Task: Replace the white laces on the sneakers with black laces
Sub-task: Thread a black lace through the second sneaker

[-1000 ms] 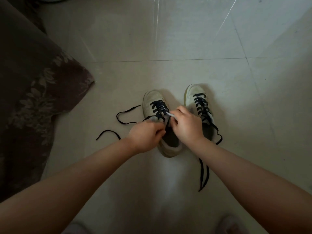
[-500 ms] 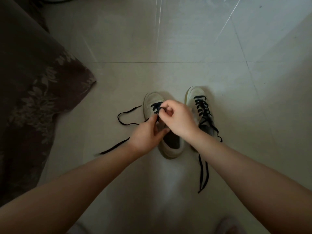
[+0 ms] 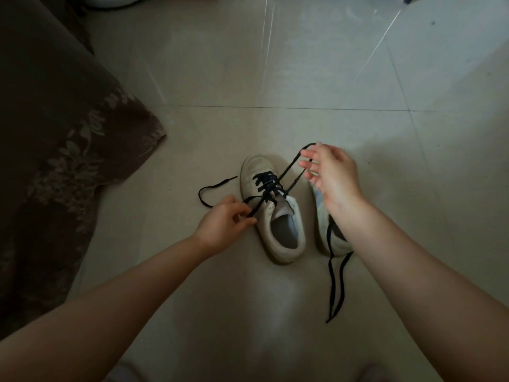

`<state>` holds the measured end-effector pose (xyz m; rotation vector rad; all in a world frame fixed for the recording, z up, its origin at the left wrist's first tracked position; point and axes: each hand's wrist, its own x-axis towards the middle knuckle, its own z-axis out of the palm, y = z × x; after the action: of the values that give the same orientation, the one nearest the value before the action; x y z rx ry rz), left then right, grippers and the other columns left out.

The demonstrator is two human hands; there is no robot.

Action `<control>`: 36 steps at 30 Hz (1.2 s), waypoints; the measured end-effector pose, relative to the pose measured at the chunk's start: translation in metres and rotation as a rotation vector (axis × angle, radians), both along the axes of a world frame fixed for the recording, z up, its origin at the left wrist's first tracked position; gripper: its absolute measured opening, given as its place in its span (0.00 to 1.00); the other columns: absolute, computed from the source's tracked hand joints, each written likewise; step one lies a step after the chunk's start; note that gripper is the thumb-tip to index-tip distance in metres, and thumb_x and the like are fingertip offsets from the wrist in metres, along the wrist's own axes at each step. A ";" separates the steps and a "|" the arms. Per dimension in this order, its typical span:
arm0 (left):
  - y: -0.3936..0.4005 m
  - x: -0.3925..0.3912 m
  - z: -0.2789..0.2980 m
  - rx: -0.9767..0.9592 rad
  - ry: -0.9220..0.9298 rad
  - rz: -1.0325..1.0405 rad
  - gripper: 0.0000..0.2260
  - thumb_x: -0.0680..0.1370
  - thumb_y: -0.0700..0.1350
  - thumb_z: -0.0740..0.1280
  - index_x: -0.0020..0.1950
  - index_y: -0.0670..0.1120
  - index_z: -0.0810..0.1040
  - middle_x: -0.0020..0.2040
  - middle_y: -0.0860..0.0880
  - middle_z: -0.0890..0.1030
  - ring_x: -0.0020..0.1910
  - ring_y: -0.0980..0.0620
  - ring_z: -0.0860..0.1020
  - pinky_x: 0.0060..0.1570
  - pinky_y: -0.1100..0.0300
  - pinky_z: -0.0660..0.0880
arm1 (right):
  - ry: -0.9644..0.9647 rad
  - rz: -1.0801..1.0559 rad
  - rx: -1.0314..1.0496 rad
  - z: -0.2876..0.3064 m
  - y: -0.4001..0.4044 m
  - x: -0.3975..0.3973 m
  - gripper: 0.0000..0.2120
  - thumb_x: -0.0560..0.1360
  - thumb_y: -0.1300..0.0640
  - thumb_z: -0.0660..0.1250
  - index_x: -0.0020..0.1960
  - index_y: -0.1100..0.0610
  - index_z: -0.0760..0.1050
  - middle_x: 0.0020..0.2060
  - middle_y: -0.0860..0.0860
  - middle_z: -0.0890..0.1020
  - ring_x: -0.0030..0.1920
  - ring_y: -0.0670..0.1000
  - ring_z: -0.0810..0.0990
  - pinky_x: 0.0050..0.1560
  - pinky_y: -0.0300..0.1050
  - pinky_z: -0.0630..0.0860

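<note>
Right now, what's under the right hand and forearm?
The second sneaker: only its heel collar and inner side show, with two black lace ends trailing onto the floor. Its toe and eyelets are covered by the right hand, which lifts the other shoe's lace.

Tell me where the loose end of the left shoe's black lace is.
Head view: the lace end lies on the floor, left of the left sneaker, just beyond the left hand.
</note>
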<state>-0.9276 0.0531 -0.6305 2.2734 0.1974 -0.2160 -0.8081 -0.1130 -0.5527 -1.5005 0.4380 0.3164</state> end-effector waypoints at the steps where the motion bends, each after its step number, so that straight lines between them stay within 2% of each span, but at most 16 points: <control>1: 0.000 0.001 0.002 -0.066 0.016 0.053 0.06 0.75 0.43 0.71 0.48 0.42 0.81 0.41 0.49 0.76 0.35 0.53 0.76 0.40 0.61 0.73 | -0.002 0.017 -0.041 -0.002 -0.001 -0.002 0.08 0.79 0.59 0.61 0.58 0.58 0.72 0.51 0.55 0.83 0.37 0.46 0.81 0.34 0.36 0.75; 3: 0.000 0.006 0.010 -0.316 0.082 0.268 0.03 0.76 0.41 0.69 0.46 0.42 0.80 0.35 0.47 0.78 0.27 0.57 0.76 0.32 0.63 0.75 | -0.038 0.148 -0.199 -0.006 -0.003 -0.011 0.18 0.79 0.60 0.62 0.68 0.56 0.65 0.51 0.51 0.82 0.39 0.45 0.81 0.38 0.37 0.77; 5: -0.003 0.012 0.019 -0.573 0.133 0.475 0.04 0.78 0.40 0.66 0.43 0.42 0.77 0.28 0.48 0.78 0.22 0.58 0.75 0.27 0.64 0.75 | -0.150 0.306 -0.378 -0.012 -0.002 -0.028 0.26 0.77 0.61 0.63 0.72 0.56 0.58 0.47 0.46 0.80 0.42 0.47 0.82 0.45 0.40 0.78; 7: -0.008 0.017 0.026 -0.755 0.158 0.555 0.06 0.79 0.38 0.65 0.41 0.43 0.75 0.28 0.50 0.79 0.25 0.58 0.77 0.30 0.65 0.78 | -0.332 0.414 -0.577 -0.021 -0.003 -0.042 0.24 0.75 0.60 0.66 0.68 0.57 0.63 0.40 0.42 0.77 0.42 0.48 0.80 0.46 0.43 0.76; 9: -0.014 0.020 0.030 -0.898 0.175 0.575 0.04 0.78 0.35 0.64 0.44 0.42 0.75 0.34 0.47 0.80 0.29 0.58 0.80 0.35 0.65 0.79 | -0.444 0.568 -0.737 -0.029 -0.007 -0.051 0.12 0.74 0.59 0.67 0.57 0.57 0.72 0.35 0.44 0.76 0.38 0.49 0.78 0.43 0.47 0.76; 11: -0.019 0.020 0.030 -0.929 0.172 0.574 0.04 0.78 0.33 0.64 0.46 0.41 0.74 0.38 0.44 0.79 0.32 0.57 0.81 0.38 0.62 0.80 | -0.401 0.744 -0.831 -0.033 -0.007 -0.058 0.04 0.75 0.58 0.66 0.48 0.57 0.77 0.34 0.48 0.79 0.38 0.51 0.79 0.42 0.47 0.76; 13: -0.024 0.019 0.030 -0.918 0.158 0.588 0.04 0.79 0.34 0.62 0.46 0.41 0.71 0.38 0.44 0.79 0.31 0.56 0.81 0.37 0.59 0.80 | -0.331 0.846 -0.872 -0.036 -0.003 -0.063 0.06 0.75 0.59 0.64 0.46 0.59 0.79 0.38 0.54 0.81 0.41 0.54 0.80 0.43 0.46 0.76; 16: -0.031 0.016 0.029 -0.876 0.161 0.599 0.05 0.82 0.37 0.57 0.47 0.44 0.66 0.40 0.44 0.77 0.30 0.54 0.81 0.31 0.58 0.79 | -0.291 0.866 -0.846 -0.039 0.005 -0.067 0.07 0.75 0.62 0.62 0.45 0.62 0.78 0.40 0.57 0.82 0.41 0.57 0.80 0.45 0.48 0.77; 19: -0.033 0.016 0.027 -0.914 0.190 0.611 0.03 0.82 0.36 0.56 0.51 0.43 0.63 0.42 0.44 0.76 0.36 0.51 0.79 0.35 0.58 0.79 | -0.142 0.812 -0.690 -0.040 0.006 -0.064 0.07 0.76 0.64 0.61 0.49 0.63 0.77 0.41 0.59 0.83 0.42 0.58 0.82 0.47 0.57 0.79; 24: -0.032 0.021 0.026 -1.001 0.204 0.634 0.09 0.80 0.30 0.49 0.50 0.43 0.64 0.46 0.41 0.79 0.42 0.49 0.79 0.42 0.61 0.76 | -0.059 0.768 -0.626 -0.045 0.006 -0.066 0.08 0.75 0.60 0.62 0.50 0.60 0.78 0.44 0.57 0.82 0.46 0.57 0.82 0.50 0.58 0.79; 27: -0.031 0.023 0.025 -1.057 0.210 0.606 0.13 0.78 0.27 0.55 0.62 0.31 0.64 0.56 0.39 0.79 0.52 0.50 0.80 0.52 0.63 0.78 | 0.016 0.759 -0.569 -0.047 0.006 -0.065 0.08 0.76 0.59 0.63 0.54 0.57 0.77 0.42 0.49 0.81 0.45 0.53 0.83 0.52 0.53 0.79; 28: -0.031 0.024 0.026 -1.096 0.200 0.618 0.13 0.78 0.27 0.57 0.63 0.31 0.65 0.57 0.39 0.78 0.54 0.50 0.79 0.55 0.62 0.77 | 0.039 0.762 -0.547 -0.047 0.006 -0.065 0.09 0.76 0.60 0.63 0.55 0.57 0.76 0.40 0.47 0.81 0.43 0.51 0.84 0.51 0.51 0.80; 30: -0.032 0.025 0.030 -1.139 0.152 0.663 0.09 0.78 0.27 0.57 0.53 0.38 0.68 0.52 0.41 0.79 0.52 0.51 0.79 0.55 0.60 0.75 | 0.040 0.761 -0.526 -0.050 0.007 -0.067 0.08 0.75 0.60 0.65 0.54 0.58 0.76 0.39 0.47 0.81 0.42 0.50 0.84 0.51 0.50 0.80; 31: -0.033 0.026 0.031 -1.125 0.125 0.689 0.10 0.77 0.26 0.57 0.49 0.41 0.67 0.49 0.43 0.79 0.49 0.51 0.79 0.53 0.61 0.76 | 0.018 0.752 -0.530 -0.051 0.009 -0.070 0.07 0.75 0.59 0.66 0.52 0.57 0.76 0.41 0.49 0.82 0.43 0.51 0.83 0.52 0.51 0.79; 33: -0.032 0.025 0.030 -1.080 0.086 0.707 0.13 0.77 0.27 0.58 0.50 0.44 0.68 0.45 0.45 0.80 0.47 0.52 0.80 0.49 0.63 0.78 | -0.037 0.712 -0.547 -0.055 0.013 -0.075 0.06 0.74 0.55 0.69 0.47 0.56 0.76 0.41 0.51 0.82 0.44 0.53 0.82 0.51 0.51 0.78; 36: -0.033 0.023 0.026 -1.024 0.076 0.669 0.15 0.77 0.26 0.58 0.55 0.44 0.72 0.42 0.47 0.82 0.45 0.52 0.80 0.46 0.63 0.78 | -0.143 0.660 -0.619 -0.054 0.019 -0.080 0.09 0.74 0.51 0.70 0.44 0.57 0.76 0.36 0.49 0.80 0.40 0.51 0.80 0.44 0.46 0.76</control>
<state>-0.9045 0.0199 -0.6049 1.1034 0.6909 -0.0234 -0.8884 -0.0945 -0.6068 -2.2456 -0.1113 0.6213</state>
